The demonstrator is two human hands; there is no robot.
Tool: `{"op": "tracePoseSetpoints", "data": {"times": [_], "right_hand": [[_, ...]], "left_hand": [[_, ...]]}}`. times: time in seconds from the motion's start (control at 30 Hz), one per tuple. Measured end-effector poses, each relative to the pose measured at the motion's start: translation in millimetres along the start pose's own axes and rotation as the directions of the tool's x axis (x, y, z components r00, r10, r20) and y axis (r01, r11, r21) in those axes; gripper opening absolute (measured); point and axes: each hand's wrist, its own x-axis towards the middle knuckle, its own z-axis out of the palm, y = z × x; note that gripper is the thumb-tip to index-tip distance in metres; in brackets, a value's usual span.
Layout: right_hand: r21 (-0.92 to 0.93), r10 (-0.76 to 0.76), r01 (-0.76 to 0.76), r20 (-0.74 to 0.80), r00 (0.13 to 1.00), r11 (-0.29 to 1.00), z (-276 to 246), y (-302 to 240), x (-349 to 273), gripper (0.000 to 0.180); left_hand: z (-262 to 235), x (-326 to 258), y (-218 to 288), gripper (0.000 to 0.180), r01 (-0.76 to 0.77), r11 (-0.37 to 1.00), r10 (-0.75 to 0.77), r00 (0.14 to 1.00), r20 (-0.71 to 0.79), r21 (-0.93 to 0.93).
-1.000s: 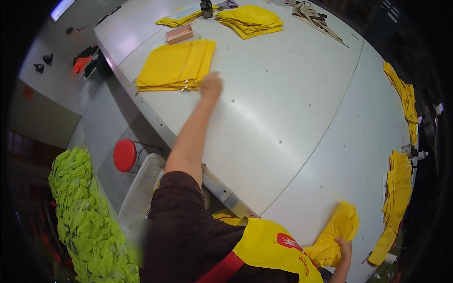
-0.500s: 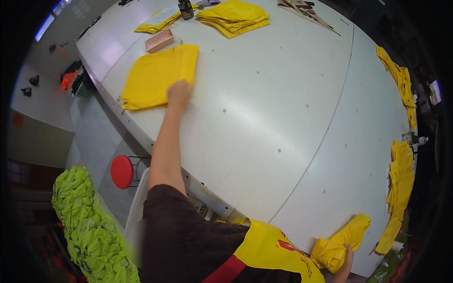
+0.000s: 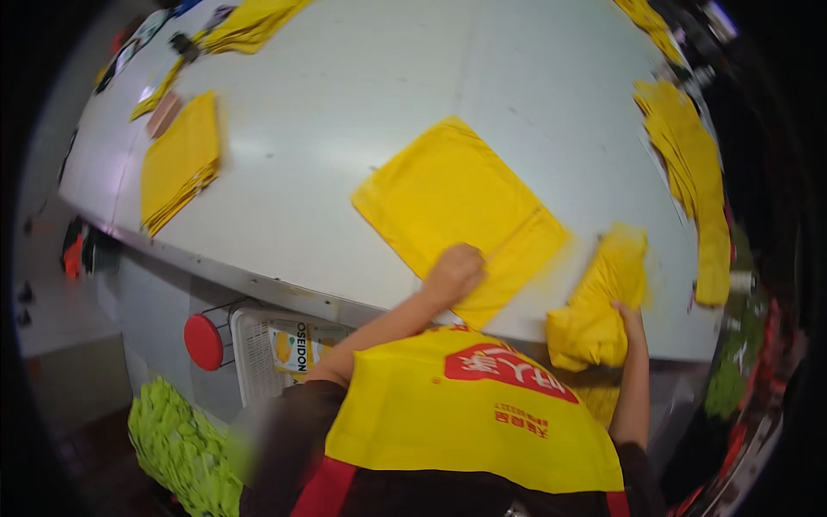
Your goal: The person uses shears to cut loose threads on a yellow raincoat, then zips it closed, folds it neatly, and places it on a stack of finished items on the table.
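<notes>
My left hand (image 3: 457,274) is closed in a fist on the near edge of a flat, square yellow fabric piece (image 3: 457,198), which lies slanted on the white table before me. On the right, my right hand (image 3: 633,320) grips a bunched, folded yellow cloth bundle (image 3: 601,297) at the table's near edge; its fingers are partly hidden by the fabric. A neat stack of yellow fabric pieces (image 3: 179,164) rests farther left.
Beside the stack stands a pink box (image 3: 164,115); a dark jar (image 3: 183,46) and more yellow cloth (image 3: 254,24) are beyond. Yellow cloths (image 3: 689,172) line the right edge. Below left are a red stool (image 3: 203,341), a white basket (image 3: 248,345) and a lime-green pile (image 3: 177,444).
My left hand has come from the stack toward me and right, and a flat yellow piece is now under it. The view has turned right. My right hand still holds the bundle.
</notes>
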Motion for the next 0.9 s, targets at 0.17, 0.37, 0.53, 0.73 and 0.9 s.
{"op": "tracePoseSetpoints", "data": {"times": [0.17, 0.37, 0.53, 0.73, 0.9], "right_hand": [[-0.125, -0.056, 0.070, 0.109, 0.992, 0.990, 6, -22, 0, 0.063], [-0.170, -0.044, 0.108, 0.342, 0.939, 0.979, 40, -64, -6, 0.067], [-0.218, -0.127, 0.259, 0.480, 0.868, 0.941, 64, -93, -2, 0.068], [-0.388, -0.066, 0.340, 0.571, 0.818, 0.856, 105, -131, 8, 0.066], [-0.537, 0.034, 0.598, 0.760, 0.649, 0.596, 134, -148, 8, 0.069]], "left_hand": [[-13, 10, 27, 0.021, 0.091, 0.964, -0.109, 0.992, 0.057, 0.251], [-6, 10, 28, 0.015, 0.131, 0.956, -0.148, 0.988, 0.046, 0.262], [-8, 4, 28, 0.015, 0.190, 0.960, -0.199, 0.980, 0.022, 0.205], [7, 1, 18, 0.015, 0.048, 0.882, -0.088, 0.994, 0.063, 0.469], [-6, 19, 14, 0.013, 0.478, 0.877, -0.458, 0.865, -0.207, 0.056]]}}
